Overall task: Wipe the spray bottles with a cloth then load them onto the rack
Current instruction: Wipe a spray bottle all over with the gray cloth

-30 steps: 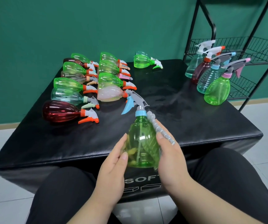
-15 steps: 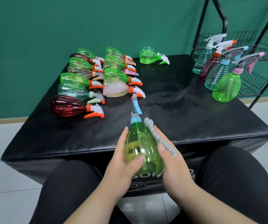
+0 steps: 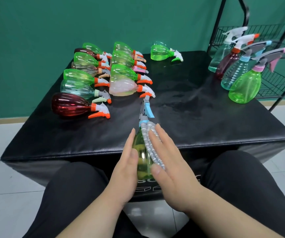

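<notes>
Item under handling: a green spray bottle (image 3: 142, 152) with a blue trigger. It sits over the front edge of the black padded surface (image 3: 207, 127), leaning away from the person. I note its nozzle ends just short of the trigger of a pale pink bottle (image 3: 122, 87).

Hands: the left hand (image 3: 128, 162) lies flat along the bottle's left side, fingers straight, thumb across the front. The right hand (image 3: 170, 162) is likewise straight-fingered and presses a ribbed grey-white cloth (image 3: 151, 148) against the bottle's right side. Neither hand is curled round it; the bottle is carried between the two palms.

Edges: the front edge runs directly under the hands. The person's legs (image 3: 241, 186) in dark trousers sit on either side, against the front face. Four upright bottles (image 3: 244, 86) stand close to the right edge near the rear corner. The black wire rack (image 3: 275, 83) stands on the floor just beyond them.

Open room: the lying bottles (image 3: 86, 79) form two columns at the left rear, a dark red one nearest the front. One lone green bottle (image 3: 162, 53) lies at the rear centre. Between that group and the upright four I see a broad stretch of black surface reaching to the front right corner.

Writing: white lettering (image 3: 144, 181) on the front face reads "SO"; the hands cover the remainder. Block outlines are printed beneath it.
</notes>
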